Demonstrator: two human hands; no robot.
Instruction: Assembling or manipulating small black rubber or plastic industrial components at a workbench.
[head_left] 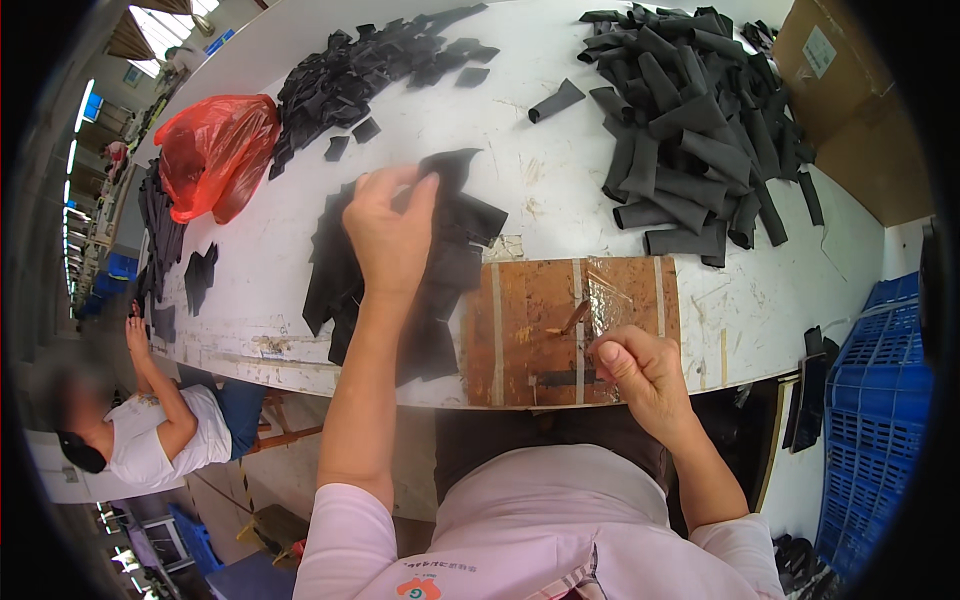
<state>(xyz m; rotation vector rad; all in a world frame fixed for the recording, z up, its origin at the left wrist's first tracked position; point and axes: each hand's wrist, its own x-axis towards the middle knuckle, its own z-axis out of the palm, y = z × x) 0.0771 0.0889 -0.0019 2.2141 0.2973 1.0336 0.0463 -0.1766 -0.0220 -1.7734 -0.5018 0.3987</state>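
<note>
My left hand (388, 225) is over a loose pile of flat black fabric pieces (335, 265). Its thumb and fingers are closed at the edge of one black fabric piece (455, 170), whose corner sticks up beyond the thumb. Part of that pile is smeared by motion. Low over the right side of a brown board (530, 290) taped with clear strips, my right hand (645, 375) has its fingers curled in and the thumb pressed on them. Whatever they may hold is hidden. A small brown pointed piece (572, 318) sits on the board near those fingers.
Rolled black fabric tubes (690, 130) are heaped at the far right, beside a cardboard box (850, 110). Small black pieces (350, 75) and a red plastic bag (220, 155) lie far left. Blue crates (875, 420) stand right. Another person (170, 430) works at the left.
</note>
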